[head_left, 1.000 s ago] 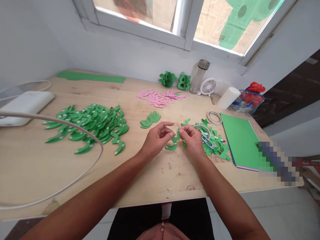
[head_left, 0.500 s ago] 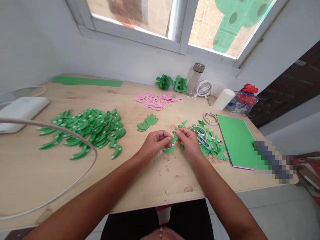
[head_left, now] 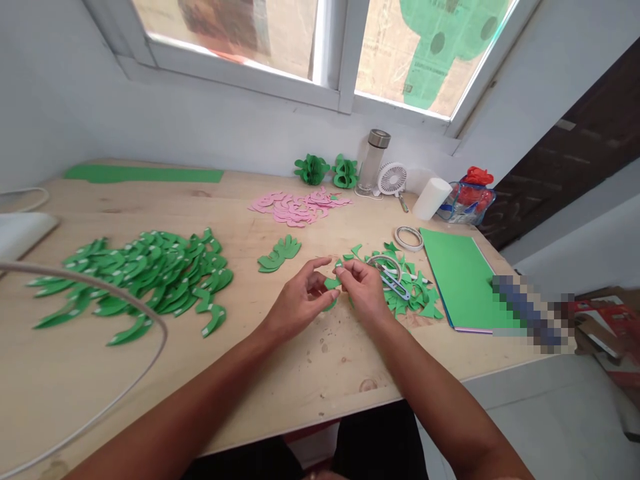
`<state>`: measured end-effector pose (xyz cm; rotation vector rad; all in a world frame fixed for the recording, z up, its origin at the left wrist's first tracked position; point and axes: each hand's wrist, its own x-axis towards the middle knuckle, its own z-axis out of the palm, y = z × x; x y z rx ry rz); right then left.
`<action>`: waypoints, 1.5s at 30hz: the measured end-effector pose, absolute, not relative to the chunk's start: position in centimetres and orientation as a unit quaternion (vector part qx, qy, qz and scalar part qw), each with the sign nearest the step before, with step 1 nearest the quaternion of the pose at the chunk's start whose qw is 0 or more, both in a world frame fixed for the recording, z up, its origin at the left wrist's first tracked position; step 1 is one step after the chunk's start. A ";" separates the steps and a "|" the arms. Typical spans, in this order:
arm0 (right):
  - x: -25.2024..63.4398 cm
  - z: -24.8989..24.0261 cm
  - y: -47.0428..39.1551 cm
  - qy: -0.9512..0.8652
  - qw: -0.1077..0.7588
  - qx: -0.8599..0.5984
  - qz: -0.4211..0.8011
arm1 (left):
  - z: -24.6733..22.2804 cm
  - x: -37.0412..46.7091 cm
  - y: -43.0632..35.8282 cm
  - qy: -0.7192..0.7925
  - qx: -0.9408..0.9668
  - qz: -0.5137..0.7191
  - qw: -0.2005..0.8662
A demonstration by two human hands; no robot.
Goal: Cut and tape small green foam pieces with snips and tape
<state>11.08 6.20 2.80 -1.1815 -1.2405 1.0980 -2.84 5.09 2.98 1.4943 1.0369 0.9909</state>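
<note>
Near the table's front middle, a small curved green paper piece (head_left: 331, 284) is between my two hands. My right hand (head_left: 361, 283) pinches its upper end between thumb and fingers. My left hand (head_left: 300, 297) is beside the piece with its thumb and index finger spread apart; its other fingers are curled behind the paper, partly hidden. Just beyond my left hand lie a few green cut shapes (head_left: 280, 254). A large heap of curved green pieces with small white patches (head_left: 165, 270) covers the left side. Green scraps (head_left: 413, 297) with a light-blue cutter (head_left: 395, 283) lie right of my right hand.
Pink paper shapes (head_left: 295, 205) lie farther back. Behind them stand two green paper figures, a bottle (head_left: 373, 163) and a small fan (head_left: 392, 179). A tape roll (head_left: 409, 238) and green sheets (head_left: 465, 280) are at right. A pale cable (head_left: 125, 300) loops across the left.
The view has shifted right, so the things on the table appear farther left. My left thumb and index finger have spread from their pinch on the green piece.
</note>
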 end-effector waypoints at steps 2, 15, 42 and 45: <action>11.1 2.8 6.2 -0.533 0.526 -0.496 0.440 | 2.8 -2.8 5.0 0.431 0.630 0.401 0.507; 11.9 2.9 6.7 -0.517 0.565 -0.513 0.387 | 1.4 -3.6 6.5 0.491 0.640 0.397 0.438; 20.4 4.5 5.6 -0.741 0.105 -0.663 -0.018 | 1.9 -4.6 6.7 0.596 0.746 0.250 0.161; 20.4 3.6 5.5 -0.738 0.109 -0.666 -0.025 | 1.6 -4.4 6.5 0.578 0.751 0.275 0.162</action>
